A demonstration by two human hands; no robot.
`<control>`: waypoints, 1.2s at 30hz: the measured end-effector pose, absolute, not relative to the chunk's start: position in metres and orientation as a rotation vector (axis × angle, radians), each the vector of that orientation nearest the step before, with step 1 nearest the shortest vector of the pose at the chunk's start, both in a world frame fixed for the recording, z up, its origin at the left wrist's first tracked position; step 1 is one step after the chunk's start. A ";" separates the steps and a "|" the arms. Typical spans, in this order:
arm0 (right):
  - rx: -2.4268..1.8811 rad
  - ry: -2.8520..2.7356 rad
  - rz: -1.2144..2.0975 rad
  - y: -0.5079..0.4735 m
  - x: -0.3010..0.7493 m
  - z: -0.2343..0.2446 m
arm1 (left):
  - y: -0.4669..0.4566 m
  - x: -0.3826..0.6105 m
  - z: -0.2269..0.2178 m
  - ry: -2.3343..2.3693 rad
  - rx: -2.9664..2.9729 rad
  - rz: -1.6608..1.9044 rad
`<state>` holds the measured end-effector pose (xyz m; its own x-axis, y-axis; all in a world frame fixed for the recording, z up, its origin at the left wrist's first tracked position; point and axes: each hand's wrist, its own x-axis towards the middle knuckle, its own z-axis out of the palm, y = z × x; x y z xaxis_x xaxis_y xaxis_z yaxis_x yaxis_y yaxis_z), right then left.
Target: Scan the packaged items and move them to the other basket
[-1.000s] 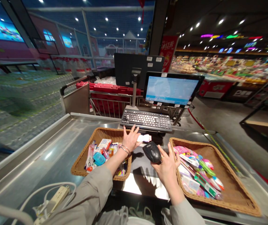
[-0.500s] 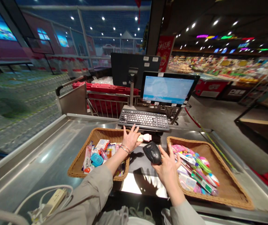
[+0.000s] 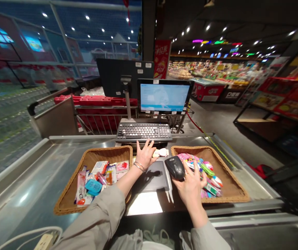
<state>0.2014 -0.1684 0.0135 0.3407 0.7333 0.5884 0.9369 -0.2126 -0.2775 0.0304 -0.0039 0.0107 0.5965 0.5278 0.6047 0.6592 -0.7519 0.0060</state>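
Note:
My left hand (image 3: pixel 145 155) is raised over the checkout counter just below the keyboard (image 3: pixel 143 132), thumb pinching a small white and pink packet (image 3: pixel 160 152), other fingers spread. My right hand (image 3: pixel 189 183) grips a black barcode scanner (image 3: pixel 175 167), its head aimed toward the packet. A wicker basket (image 3: pixel 68 196) on the left holds several small packaged items. A second wicker basket (image 3: pixel 232 185) on the right, behind my right hand, holds colourful packets.
A lit checkout screen (image 3: pixel 163 97) stands behind the keyboard, with a black monitor back (image 3: pixel 122 74) to its left. A dark scanner plate (image 3: pixel 152 178) lies between the baskets. The steel counter (image 3: pixel 29 187) spreads left; a power strip and white cable (image 3: pixel 43 239) lie at bottom left. Store shelves stand far right.
The view has turned to the right, so everything sits further left in frame. Both hands keep their hold; the scanner has shifted slightly right, away from the packet.

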 end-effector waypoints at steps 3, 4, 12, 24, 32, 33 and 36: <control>-2.045 -1.382 -0.477 -0.176 0.212 0.014 | -0.006 0.045 0.011 -0.933 -2.642 -0.891; -2.055 -1.356 -0.484 -0.179 0.216 0.014 | -0.007 0.050 0.012 -0.922 -2.656 -0.892; -2.147 -1.251 -0.492 -0.194 0.242 0.010 | -0.015 0.086 0.014 -0.859 -2.752 -0.855; -2.200 -1.031 -0.556 -0.206 0.276 0.004 | -0.018 0.121 0.008 -0.723 -2.816 -0.842; -2.256 -0.957 -0.553 -0.215 0.297 -0.003 | -0.021 0.140 0.005 -0.662 -2.897 -0.768; -2.261 -0.956 -0.554 -0.217 0.299 -0.004 | -0.021 0.142 0.004 -0.644 -2.905 -0.758; -2.254 -0.938 -0.573 -0.221 0.304 -0.008 | -0.021 0.150 0.000 -0.582 -2.923 -0.741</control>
